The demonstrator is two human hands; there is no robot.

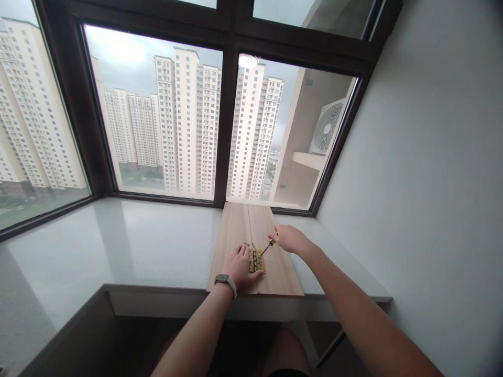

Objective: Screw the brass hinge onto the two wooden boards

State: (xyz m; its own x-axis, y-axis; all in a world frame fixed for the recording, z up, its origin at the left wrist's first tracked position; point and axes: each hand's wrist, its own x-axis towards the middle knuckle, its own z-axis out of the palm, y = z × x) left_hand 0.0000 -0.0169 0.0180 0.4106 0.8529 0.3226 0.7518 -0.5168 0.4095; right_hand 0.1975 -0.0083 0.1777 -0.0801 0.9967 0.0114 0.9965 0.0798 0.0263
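Observation:
Two light wooden boards point(233, 225) lie side by side on the white counter, with a narrow seam between them. A gold hinge point(258, 261) lies across the seam, near the boards' front end. My left hand point(242, 269) rests on the left board and the hinge's left side, thumb and fingers apart, pressing down and hiding part of it. In my right hand point(288, 238) is a screwdriver point(268, 247) with a yellow and black handle, slanting down to the hinge's right leaf. Small screws point(247, 244) lie just behind the hinge.
The white counter point(157, 246) extends to both sides of the boards, its front edge close to my forearms. Dark window frames point(226, 131) stand behind it, and a plain wall point(424, 157) rises on the right.

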